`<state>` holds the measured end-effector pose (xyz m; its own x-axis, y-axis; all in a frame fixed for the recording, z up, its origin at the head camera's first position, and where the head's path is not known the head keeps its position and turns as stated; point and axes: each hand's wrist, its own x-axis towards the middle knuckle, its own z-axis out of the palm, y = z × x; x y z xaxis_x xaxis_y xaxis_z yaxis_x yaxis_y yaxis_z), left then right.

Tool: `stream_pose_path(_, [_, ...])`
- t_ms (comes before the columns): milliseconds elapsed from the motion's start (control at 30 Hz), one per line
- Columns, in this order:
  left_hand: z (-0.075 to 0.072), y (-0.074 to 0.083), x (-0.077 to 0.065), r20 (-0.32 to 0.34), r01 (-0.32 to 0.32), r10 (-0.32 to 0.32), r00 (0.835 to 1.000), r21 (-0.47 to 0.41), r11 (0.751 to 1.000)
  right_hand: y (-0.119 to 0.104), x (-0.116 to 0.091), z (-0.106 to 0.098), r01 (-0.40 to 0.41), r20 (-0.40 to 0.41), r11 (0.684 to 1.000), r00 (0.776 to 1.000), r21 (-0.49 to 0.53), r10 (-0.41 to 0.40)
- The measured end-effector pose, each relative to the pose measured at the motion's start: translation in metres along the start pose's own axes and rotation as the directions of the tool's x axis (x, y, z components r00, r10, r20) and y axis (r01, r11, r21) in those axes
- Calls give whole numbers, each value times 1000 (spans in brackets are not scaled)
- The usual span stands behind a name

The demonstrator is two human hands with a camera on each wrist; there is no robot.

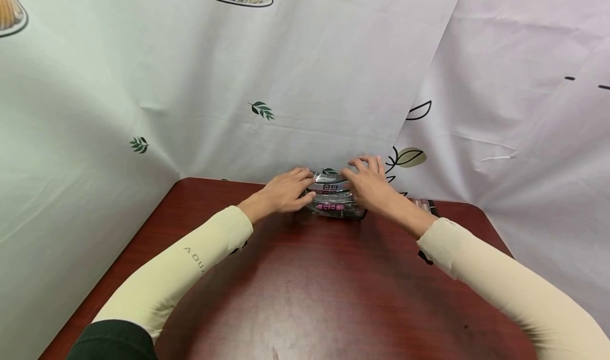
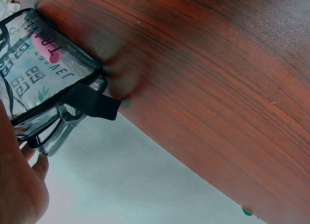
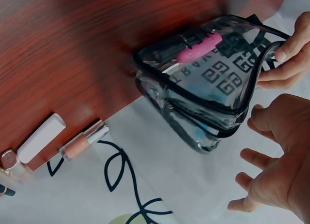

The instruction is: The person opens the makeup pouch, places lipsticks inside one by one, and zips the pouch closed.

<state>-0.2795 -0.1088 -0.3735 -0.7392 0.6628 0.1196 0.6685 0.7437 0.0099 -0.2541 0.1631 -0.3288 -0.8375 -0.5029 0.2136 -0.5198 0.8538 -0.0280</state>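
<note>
The clear bag (image 1: 332,197) sits near the middle of the worktop's (image 1: 310,286) far edge. The left hand (image 1: 287,190) pinches its rim; the right hand (image 1: 373,188), fingers spread, seems to hold nothing. A firm left pinch should prevent slipping over that edge.
</note>
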Motion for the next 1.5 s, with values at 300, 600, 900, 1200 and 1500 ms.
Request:
stream_pose_path(300, [-2, 0, -1, -3, -4, 4, 1000, -17, 1000, 21, -9, -6, -32, -11, 999, 999, 41, 33])
stream_pose_path(600, [-4, -1, -1, -4, 2, -2, 1000, -38, 999, 36, -16, -14, -81, 46, 995, 996, 54, 79])
stream_pose_path(900, [-1, 0, -3, 6, 7, -7, 1000, -56, 998, 46, -26, -10, -92, 63, 995, 994, 24, 90])
stream_pose_path(1200, [-1, -1, -2, 1, -1, 1, 1000, -55, 998, 59, -40, -3, -118, 85, 993, 990, 13, 117])
stream_pose_path(1500, [-3, -1, 1, 14, -2, 3, 1000, -49, 999, 76, -54, 0, -129, 81, 992, 988, 10, 128])
